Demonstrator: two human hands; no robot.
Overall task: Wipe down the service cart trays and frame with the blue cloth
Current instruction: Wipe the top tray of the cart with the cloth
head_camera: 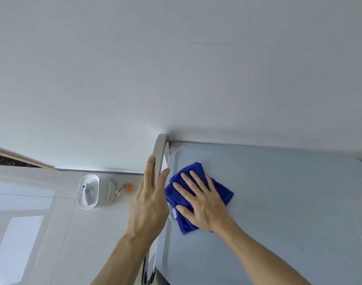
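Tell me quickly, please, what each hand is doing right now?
Left hand: open, fingers straight against the cart frame.
Right hand: open, pressing flat on the blue cloth.

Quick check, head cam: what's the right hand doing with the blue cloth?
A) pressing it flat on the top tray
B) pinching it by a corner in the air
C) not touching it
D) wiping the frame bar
A: the right hand lies with straight, spread fingers on the blue cloth, flat on the top tray.

A stack of white dishes point(94, 192) sits on the shiny pale floor point(31, 202), close to the white wall point(176, 68). Just beside the dishes lies a small orange bottle point(127, 188) with a pump top. A dark strip point(9, 160) runs along the wall's bottom edge at far left.
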